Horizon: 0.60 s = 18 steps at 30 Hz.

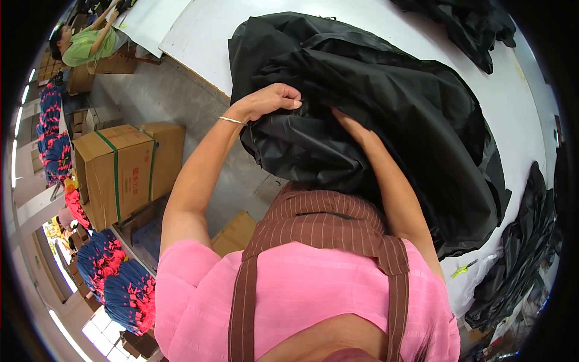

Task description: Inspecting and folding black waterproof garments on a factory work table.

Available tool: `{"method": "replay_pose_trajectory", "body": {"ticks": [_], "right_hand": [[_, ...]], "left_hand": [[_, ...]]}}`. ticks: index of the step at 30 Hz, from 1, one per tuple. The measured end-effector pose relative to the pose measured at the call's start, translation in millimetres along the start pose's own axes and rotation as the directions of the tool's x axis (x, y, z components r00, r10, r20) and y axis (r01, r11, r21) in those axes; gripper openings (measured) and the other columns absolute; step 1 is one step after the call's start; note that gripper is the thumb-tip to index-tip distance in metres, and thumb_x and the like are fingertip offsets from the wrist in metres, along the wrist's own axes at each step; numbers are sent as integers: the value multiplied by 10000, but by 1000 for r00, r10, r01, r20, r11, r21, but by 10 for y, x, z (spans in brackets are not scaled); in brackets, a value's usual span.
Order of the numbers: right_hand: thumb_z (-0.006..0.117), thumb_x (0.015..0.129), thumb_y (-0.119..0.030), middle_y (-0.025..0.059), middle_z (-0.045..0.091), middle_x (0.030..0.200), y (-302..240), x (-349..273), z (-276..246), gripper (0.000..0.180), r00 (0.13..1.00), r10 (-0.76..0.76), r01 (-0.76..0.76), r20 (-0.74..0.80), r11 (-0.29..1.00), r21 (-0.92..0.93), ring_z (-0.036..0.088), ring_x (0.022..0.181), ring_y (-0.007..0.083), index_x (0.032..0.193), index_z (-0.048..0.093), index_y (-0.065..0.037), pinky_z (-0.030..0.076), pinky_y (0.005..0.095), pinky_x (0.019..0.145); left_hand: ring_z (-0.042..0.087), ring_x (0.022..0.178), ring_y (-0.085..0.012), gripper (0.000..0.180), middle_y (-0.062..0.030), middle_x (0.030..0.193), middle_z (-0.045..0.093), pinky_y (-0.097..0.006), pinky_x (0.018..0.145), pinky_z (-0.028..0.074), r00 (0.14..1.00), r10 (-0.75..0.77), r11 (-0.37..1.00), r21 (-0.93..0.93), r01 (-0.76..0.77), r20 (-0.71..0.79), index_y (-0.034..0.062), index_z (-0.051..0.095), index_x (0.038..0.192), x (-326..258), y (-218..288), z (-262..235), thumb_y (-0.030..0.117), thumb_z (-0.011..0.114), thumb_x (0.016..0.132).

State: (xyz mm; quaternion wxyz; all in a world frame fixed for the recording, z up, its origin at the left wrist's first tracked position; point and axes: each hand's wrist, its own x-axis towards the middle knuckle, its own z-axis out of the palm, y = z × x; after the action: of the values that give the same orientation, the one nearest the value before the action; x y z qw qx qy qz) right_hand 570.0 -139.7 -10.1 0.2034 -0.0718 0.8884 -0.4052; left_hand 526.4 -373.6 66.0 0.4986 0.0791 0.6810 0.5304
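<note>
Black garment (386, 114) on white table (241, 30); left hand (271, 99) clutching fold, right hand buried inside.

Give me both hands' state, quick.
Left hand: closed, gripping the large shiny black fabric garment on the white table.
Right hand: mostly buried in the garment's folds; grip cannot be told.

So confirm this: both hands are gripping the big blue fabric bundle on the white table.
Wrong on the colour. The head view shows the fabric bundle is black, not blue. The left hand and right hand do grip it on the white table.
</note>
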Motion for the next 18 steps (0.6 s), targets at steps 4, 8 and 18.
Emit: {"method": "replay_pose_trajectory", "body": {"ticks": [4,8,18], "right_hand": [[624,860,-301,125,639,1093,531,-13,-458,338,959,-251,269,-130,952,149,580,1012,236,1082,647,-47,445,362,880],[674,818,-316,109,640,1121,898,-597,-982,402,963,-271,270,5,961,56,578,1019,210,1113,646,-45,443,354,892],[669,795,-304,129,635,1120,266,-121,-2282,417,952,244,-215,186,963,-162,572,1042,246,1138,635,-69,429,360,913]], "left_hand": [[337,641,-33,227,64,652,387,-220,571,298,996,-49,970,234,64,-70,59,476,700,-16,131,70,153,580,878],[444,621,-118,210,-20,628,471,-280,585,350,993,54,859,512,10,-109,24,494,705,-111,183,152,140,586,854],[625,832,-359,203,-207,905,629,-422,733,505,886,463,403,885,-231,20,0,607,964,564,1140,1225,62,533,786]]}}
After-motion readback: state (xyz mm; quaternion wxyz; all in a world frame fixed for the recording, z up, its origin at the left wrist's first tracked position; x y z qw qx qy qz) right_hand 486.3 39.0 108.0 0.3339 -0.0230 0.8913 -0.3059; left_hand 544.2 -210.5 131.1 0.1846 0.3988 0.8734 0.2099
